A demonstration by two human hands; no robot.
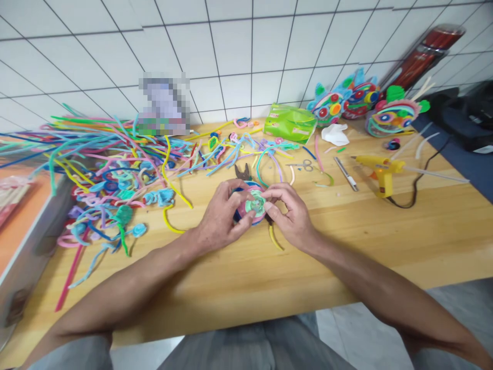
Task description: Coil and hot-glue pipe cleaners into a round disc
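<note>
A round coiled pipe-cleaner disc [254, 204], green in the middle with pink and blue rings, lies on the wooden table [346, 246]. My left hand [223, 216] grips its left side, fingers curled round the rim. My right hand [288, 210] pinches its right side with thumb and fingers. A yellow pipe cleaner [275, 239] sticks out from under the disc toward me.
A big heap of coloured pipe cleaners [115, 159] covers the table's left. A yellow glue gun [379, 172] with its cord lies right, beside a craft knife [346, 174], scissors [304, 165] and pliers [242, 172]. Finished coiled figures [358, 103] and a green bag [292, 123] stand by the tiled wall.
</note>
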